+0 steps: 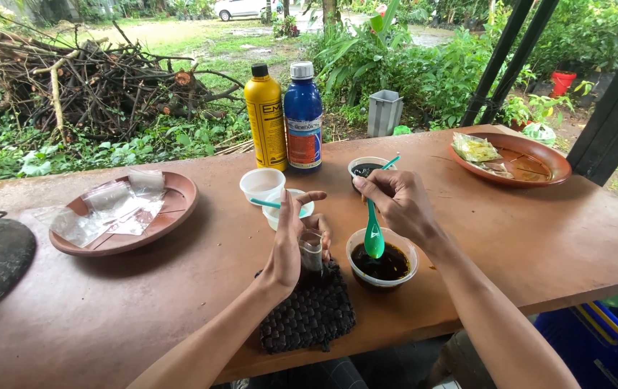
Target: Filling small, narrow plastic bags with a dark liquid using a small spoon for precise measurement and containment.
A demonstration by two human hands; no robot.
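Green spoon upright, bowl down over dark cup, pinched in right hand; left hand closed around small vial.

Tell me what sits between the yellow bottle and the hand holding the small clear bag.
In the head view, two white cups, one with a teal spoon, sit between the yellow bottle and the left hand.

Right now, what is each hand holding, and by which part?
The right hand pinches a green plastic spoon by its handle, bowl over the cup of dark liquid. The left hand grips a small clear bag near its top.
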